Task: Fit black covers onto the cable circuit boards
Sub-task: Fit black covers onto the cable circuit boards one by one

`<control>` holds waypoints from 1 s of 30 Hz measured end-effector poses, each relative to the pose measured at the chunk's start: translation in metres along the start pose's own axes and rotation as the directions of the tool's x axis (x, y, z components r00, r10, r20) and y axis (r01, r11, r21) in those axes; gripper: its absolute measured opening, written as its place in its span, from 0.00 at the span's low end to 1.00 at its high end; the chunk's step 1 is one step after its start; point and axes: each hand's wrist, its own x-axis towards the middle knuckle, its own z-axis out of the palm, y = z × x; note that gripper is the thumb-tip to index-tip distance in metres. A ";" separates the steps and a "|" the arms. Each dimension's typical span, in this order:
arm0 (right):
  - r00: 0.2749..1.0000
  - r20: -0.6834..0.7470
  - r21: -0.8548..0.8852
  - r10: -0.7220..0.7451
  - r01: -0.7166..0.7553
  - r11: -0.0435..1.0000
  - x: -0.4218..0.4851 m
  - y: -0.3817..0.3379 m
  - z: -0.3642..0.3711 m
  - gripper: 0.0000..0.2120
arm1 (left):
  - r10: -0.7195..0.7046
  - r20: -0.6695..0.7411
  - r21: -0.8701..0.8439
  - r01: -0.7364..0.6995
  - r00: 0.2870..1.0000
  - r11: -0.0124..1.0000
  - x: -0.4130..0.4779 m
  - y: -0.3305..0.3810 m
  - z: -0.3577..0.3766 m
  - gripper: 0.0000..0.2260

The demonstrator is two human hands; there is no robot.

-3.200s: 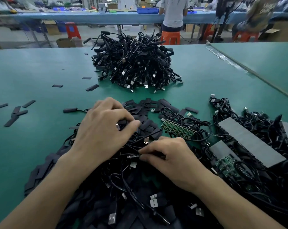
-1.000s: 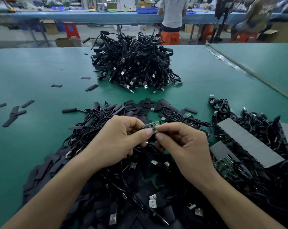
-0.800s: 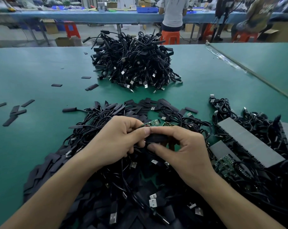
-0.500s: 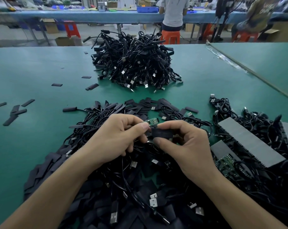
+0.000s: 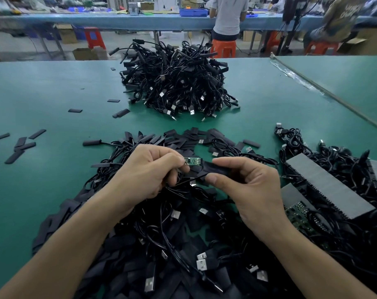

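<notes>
Head view: two bare hands at work over a matte green table [image 5: 53,93].
Left hand [image 5: 148,171]: narrow pinch, thumb and forefinger closed on the left end of the circuit board [image 5: 193,161]; the other fingers are curled over thin black cable.
Circuit board: small green rectangle with tiny metal parts, held above the near heap between the two hands; its green face is bare.
Right hand [image 5: 248,186]: narrow pinch on the black cover [image 5: 217,169], forefinger on top and thumb beneath.
Black cover: flat, matte, soft-looking sleeve; its left end meets the board's right end, but whether the tip is inside cannot be told.
Near heap [image 5: 172,244]: tangled black cables with silver USB plugs, mixed with flat black sleeves, beneath both forearms.
Far heap [image 5: 179,83]: rounded mound of black cables with sleeved ends, well apart from the hands.
Loose covers [image 5: 21,145]: flat black strips scattered on the table's left side.
Grey slabs [image 5: 325,184]: long, smooth blocks lying among cables at the right, with green boards [image 5: 297,212] just beside them.
Blue bin [image 5: 193,12]: rectangular plastic, on the far bench; its contents cannot be told.
</notes>
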 end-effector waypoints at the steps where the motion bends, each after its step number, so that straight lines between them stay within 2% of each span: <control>1: 1.000 0.010 0.025 0.009 -0.010 1.000 0.000 -0.001 0.001 0.11 | 0.000 0.000 -0.003 0.000 1.000 1.000 0.000 0.000 0.000 0.16; 11: 1.000 -0.001 0.048 0.023 -0.023 0.999 -0.001 -0.003 0.000 0.11 | 0.000 0.004 0.015 0.000 1.000 1.000 -0.001 0.001 0.001 0.15; 14: 1.000 0.014 -0.041 -0.014 0.014 0.999 0.000 0.002 0.000 0.11 | 0.020 -0.026 0.001 -0.020 0.999 1.000 -0.001 0.002 0.001 0.14; 17: 0.994 0.063 -0.076 -0.085 0.090 0.993 0.001 0.007 0.000 0.15 | 0.057 0.001 0.034 -0.057 0.998 0.998 -0.003 0.003 0.004 0.10; 20: 0.985 0.120 -0.032 -0.122 0.126 0.991 0.000 0.008 0.000 0.14 | 0.096 0.038 0.034 -0.097 0.995 0.995 -0.007 0.003 0.007 0.08; 23: 0.985 0.126 0.024 -0.117 0.114 0.993 -0.001 0.008 0.002 0.12 | 0.113 0.079 0.060 -0.118 0.990 0.991 -0.008 0.002 0.008 0.11; 30: 0.984 0.153 -0.105 -0.088 0.105 0.989 -0.004 0.005 0.000 0.10 | 0.140 0.012 0.072 -0.141 0.990 0.987 -0.007 0.001 0.009 0.06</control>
